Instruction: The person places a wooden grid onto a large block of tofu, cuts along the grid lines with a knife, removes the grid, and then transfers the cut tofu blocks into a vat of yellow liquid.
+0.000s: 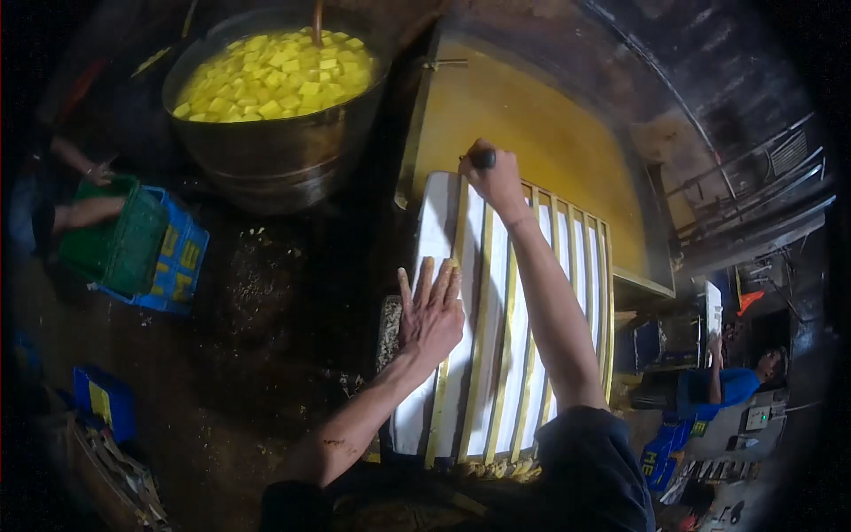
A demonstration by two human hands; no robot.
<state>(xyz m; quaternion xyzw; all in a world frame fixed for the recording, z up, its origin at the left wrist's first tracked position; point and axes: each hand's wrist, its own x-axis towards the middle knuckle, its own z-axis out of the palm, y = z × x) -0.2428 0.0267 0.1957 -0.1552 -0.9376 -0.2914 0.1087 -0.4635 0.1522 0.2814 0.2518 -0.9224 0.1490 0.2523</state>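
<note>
Dim workshop, dark wet floor [266, 355] littered with crumbs and scraps. Centre frame: white slab [496, 328] lying flat on a low tabletop, scored lengthwise into long strips with yellow showing in the cuts. Behind it a wide tray of smooth yellow slab [532, 142], uncut as far as the view shows.

Left hand [432, 310] lies flat on the near-left part of the white slab, fingers [425, 282] straight and slightly spread, pressing down, gripping nothing. Right hand [495, 177] is at the far end of the slab, fingers curled tight around a dark handle [482, 159]; the blade or tool end is hidden under the hand, cannot tell its kind. Arm stretched out along the slab.

Progress, judging from the lines: lengthwise cuts run across most of the slab width, about seven or eight yellow lines visible, evenly spaced. Right hand sits on a line in the left-centre part, at its far end. No crosswise cuts visible, so strips are not yet diced. Leftmost strip looks wider than the others, maybe still to split.

Top left: big metal pot [275, 133] full of yellow cubes [275, 75], a stick standing in it. Left edge: another person's hands at a green crate [115, 235] nested on a blue crate [177, 262]. Lower right: a person in a blue shirt [722, 386], well apart.
</note>
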